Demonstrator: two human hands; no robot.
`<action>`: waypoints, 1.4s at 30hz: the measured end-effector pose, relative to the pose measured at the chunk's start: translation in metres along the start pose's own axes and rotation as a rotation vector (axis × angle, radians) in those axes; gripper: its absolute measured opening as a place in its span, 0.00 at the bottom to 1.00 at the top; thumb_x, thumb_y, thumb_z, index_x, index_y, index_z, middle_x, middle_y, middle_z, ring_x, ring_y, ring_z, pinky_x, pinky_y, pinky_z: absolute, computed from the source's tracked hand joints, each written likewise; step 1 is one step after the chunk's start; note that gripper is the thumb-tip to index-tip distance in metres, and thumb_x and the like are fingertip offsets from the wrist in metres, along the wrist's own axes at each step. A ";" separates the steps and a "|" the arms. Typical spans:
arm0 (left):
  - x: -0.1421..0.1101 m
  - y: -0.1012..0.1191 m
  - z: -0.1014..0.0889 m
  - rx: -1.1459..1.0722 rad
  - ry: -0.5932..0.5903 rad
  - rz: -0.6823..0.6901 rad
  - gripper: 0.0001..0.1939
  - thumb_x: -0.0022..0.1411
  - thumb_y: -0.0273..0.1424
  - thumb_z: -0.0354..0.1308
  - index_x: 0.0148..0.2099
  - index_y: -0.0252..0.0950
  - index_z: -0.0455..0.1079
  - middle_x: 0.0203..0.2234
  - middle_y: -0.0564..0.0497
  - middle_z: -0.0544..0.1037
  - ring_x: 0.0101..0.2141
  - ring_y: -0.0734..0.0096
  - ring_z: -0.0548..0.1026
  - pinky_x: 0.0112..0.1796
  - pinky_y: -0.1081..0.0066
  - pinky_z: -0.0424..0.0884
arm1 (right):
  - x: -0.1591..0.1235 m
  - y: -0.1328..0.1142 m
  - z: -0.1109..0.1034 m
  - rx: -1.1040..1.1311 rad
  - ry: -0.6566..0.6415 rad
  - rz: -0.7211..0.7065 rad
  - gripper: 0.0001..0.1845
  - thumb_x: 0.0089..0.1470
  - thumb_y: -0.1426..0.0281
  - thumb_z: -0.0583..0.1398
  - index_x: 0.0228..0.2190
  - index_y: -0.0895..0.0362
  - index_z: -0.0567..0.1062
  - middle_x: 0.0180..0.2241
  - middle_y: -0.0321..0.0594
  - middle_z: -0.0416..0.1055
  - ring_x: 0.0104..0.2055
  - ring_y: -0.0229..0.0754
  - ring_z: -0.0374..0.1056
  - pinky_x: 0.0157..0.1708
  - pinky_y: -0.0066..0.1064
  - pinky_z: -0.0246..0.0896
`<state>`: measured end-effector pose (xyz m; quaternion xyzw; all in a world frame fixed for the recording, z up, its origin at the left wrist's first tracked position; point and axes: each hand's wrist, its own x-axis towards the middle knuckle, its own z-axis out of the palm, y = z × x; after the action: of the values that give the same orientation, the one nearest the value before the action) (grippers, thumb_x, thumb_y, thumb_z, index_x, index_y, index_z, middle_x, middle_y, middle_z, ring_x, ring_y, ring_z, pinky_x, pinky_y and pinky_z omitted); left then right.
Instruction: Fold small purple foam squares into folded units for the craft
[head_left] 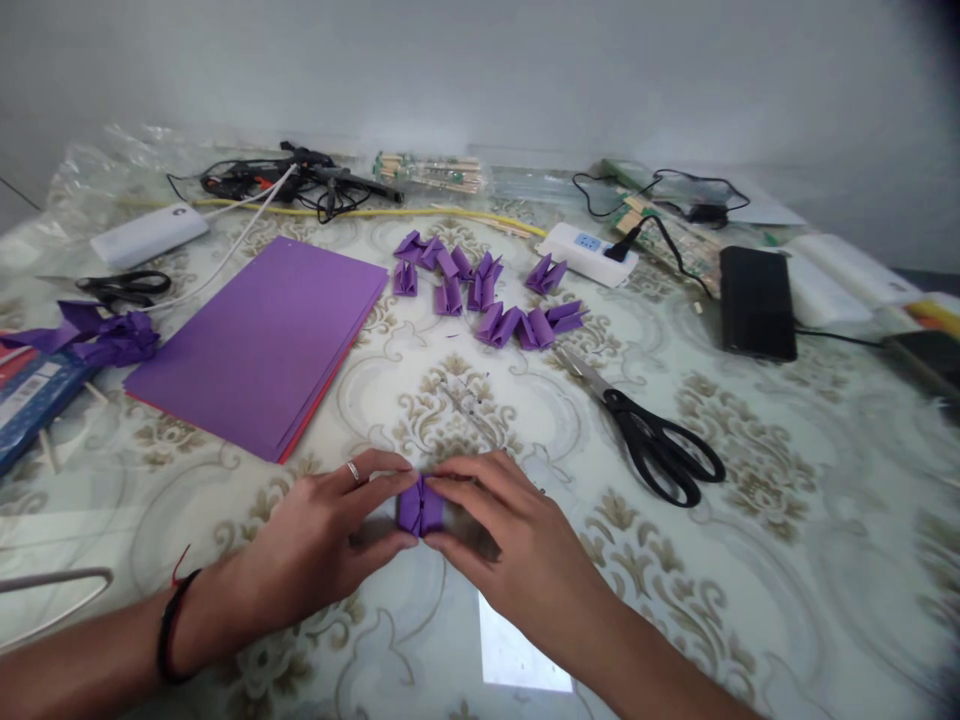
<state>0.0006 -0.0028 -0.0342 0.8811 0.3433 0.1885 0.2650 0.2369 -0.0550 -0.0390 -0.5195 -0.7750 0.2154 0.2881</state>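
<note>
A small folded piece of purple paper (421, 508) lies low at the table's near middle, pinched between both hands. My left hand (324, 520), with a ring on one finger, grips its left edge between fingers and thumb. On the right edge, my right hand (510, 525) holds it the same way. A crease runs down the paper's middle. Beyond the hands, several folded purple paper pieces (487, 280) stand in a loose group. Black-handled scissors (652, 435) rest to the right, blades pointing up and left.
A stack of purple sheets (262, 340) with red beneath lies left. Behind are a white power strip (570, 250), a yellow cable (420, 211) and a glue gun (247, 182). A black phone (757, 303) sits right. More scissors (124, 287) and crumpled purple paper (112, 335) lie far left.
</note>
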 end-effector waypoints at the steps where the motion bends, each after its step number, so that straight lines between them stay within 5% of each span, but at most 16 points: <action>1: 0.000 0.000 0.001 0.001 0.005 0.006 0.19 0.69 0.29 0.67 0.61 0.40 0.73 0.55 0.44 0.83 0.41 0.60 0.86 0.35 0.68 0.85 | 0.000 0.000 0.000 -0.004 0.001 -0.001 0.18 0.60 0.74 0.71 0.52 0.56 0.80 0.51 0.48 0.79 0.52 0.55 0.75 0.51 0.53 0.79; 8: -0.002 -0.004 0.007 -0.018 0.032 0.052 0.20 0.70 0.30 0.66 0.62 0.41 0.73 0.57 0.43 0.82 0.50 0.55 0.86 0.48 0.61 0.86 | 0.000 -0.002 0.001 -0.027 0.013 0.005 0.17 0.60 0.73 0.70 0.50 0.54 0.80 0.49 0.46 0.79 0.51 0.54 0.75 0.50 0.51 0.80; 18: -0.004 0.000 0.002 -0.015 -0.019 0.065 0.08 0.75 0.29 0.61 0.53 0.43 0.77 0.59 0.44 0.81 0.48 0.58 0.87 0.45 0.64 0.86 | 0.002 -0.003 -0.005 -0.001 -0.003 -0.014 0.07 0.60 0.75 0.71 0.40 0.55 0.82 0.49 0.47 0.79 0.49 0.53 0.76 0.48 0.50 0.80; 25: -0.004 0.001 -0.003 0.020 -0.036 0.142 0.13 0.71 0.24 0.64 0.55 0.42 0.78 0.61 0.44 0.81 0.50 0.58 0.87 0.52 0.63 0.84 | 0.001 -0.003 -0.008 -0.011 -0.014 -0.072 0.04 0.64 0.74 0.67 0.42 0.55 0.81 0.52 0.47 0.80 0.52 0.53 0.76 0.52 0.51 0.80; 37: -0.004 0.002 -0.005 0.040 0.040 0.188 0.13 0.72 0.28 0.66 0.56 0.43 0.77 0.56 0.46 0.85 0.46 0.58 0.88 0.47 0.63 0.86 | 0.001 -0.003 -0.010 0.051 -0.028 -0.062 0.09 0.66 0.74 0.66 0.48 0.58 0.80 0.52 0.48 0.79 0.52 0.53 0.76 0.52 0.49 0.78; 42: -0.003 0.004 -0.008 0.070 0.106 0.087 0.12 0.74 0.33 0.63 0.58 0.42 0.74 0.49 0.46 0.84 0.44 0.61 0.86 0.41 0.67 0.82 | 0.000 -0.004 -0.012 0.057 0.063 -0.019 0.10 0.69 0.74 0.62 0.50 0.56 0.79 0.51 0.48 0.77 0.52 0.51 0.76 0.54 0.47 0.76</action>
<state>-0.0039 -0.0045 -0.0261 0.8928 0.3246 0.2339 0.2069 0.2420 -0.0558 -0.0280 -0.5104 -0.7638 0.2183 0.3293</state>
